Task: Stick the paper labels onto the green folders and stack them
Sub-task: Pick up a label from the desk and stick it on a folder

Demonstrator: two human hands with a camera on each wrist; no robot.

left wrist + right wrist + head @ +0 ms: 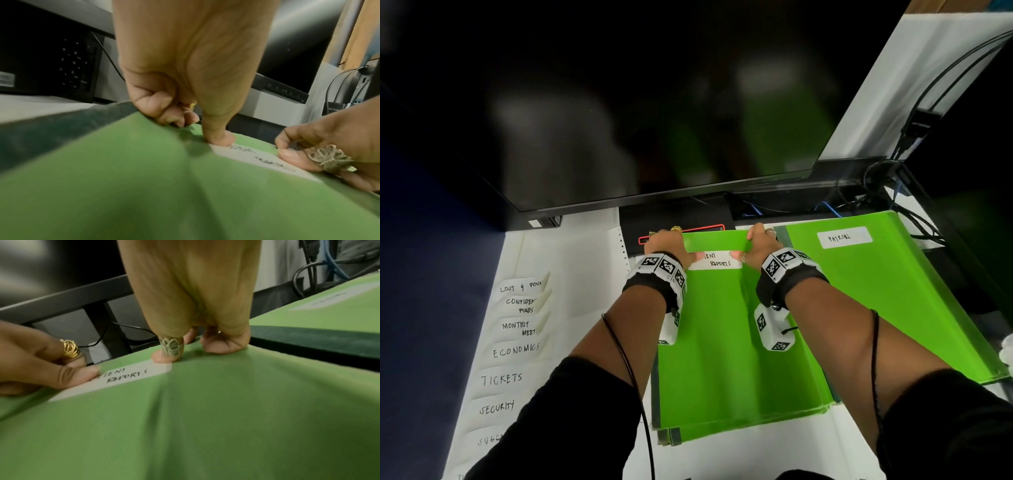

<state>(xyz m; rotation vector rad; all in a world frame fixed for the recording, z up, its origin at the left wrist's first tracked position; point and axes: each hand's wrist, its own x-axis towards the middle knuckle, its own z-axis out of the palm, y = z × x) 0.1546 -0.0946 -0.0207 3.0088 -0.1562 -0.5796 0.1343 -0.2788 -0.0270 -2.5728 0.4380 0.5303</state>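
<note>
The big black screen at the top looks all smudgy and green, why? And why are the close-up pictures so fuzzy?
Head view: the glossy black monitor mirrors blurred green and pale shapes, likely the bright green plastic folders. Left wrist view: the folder near the lens is soft and dull, the white paper label smeared. Right wrist view: the label's "REPORTS" is readable, but the background is blurred and bent.

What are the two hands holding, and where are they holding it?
Both hands pinch the top edge of the green folder: left hand near its left end, right hand near its right, thumbs pressing the ends of the white label.
</note>
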